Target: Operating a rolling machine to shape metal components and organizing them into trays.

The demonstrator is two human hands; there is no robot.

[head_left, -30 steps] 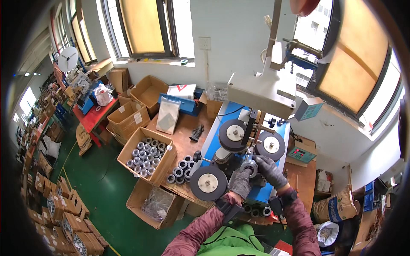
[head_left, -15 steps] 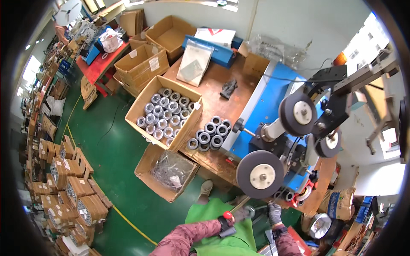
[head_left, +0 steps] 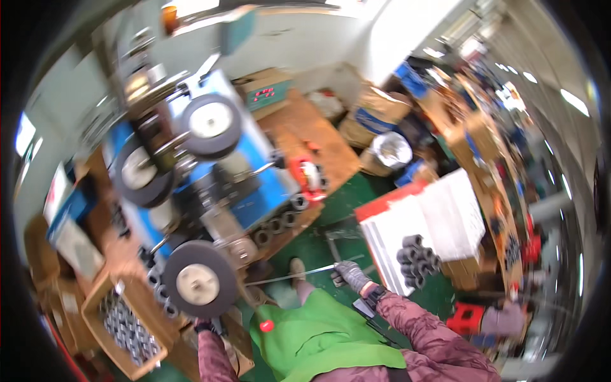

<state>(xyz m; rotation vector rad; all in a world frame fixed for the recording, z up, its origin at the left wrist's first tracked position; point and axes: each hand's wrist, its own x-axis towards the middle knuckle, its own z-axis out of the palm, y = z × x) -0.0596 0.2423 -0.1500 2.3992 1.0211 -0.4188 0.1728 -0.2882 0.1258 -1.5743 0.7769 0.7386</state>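
The view has been swung to the right since half a second ago; the machine with the blue base (head_left: 261, 202) is now placed at the left, and a red-edged side table (head_left: 385, 202) has been brought fully into view. The hands, seen together at the machine one second ago, are now set well apart; it may be judged that work at the machine is interrupted.

The right hand (head_left: 350, 275), gloved, is positioned between the machine and the side table, near the table's edge; its fingers are curled to a narrow form beside a thin metal bar (head_left: 296, 275); whether the bar is gripped or merely passes behind cannot be told.

The left hand (head_left: 207, 325) is mostly concealed beneath the front wheel (head_left: 197, 283); its finger state and any held part cannot be determined.

Grey rings are located as follows: a stack of rings (head_left: 417, 261) is set on the side table, to the right of the right hand; a row of rings (head_left: 275, 226) is laid along the front edge of the bench (head_left: 337, 164); further rings (head_left: 127, 331) are contained in a carton (head_left: 158, 325) at lower left; the ring handled earlier cannot be identified.
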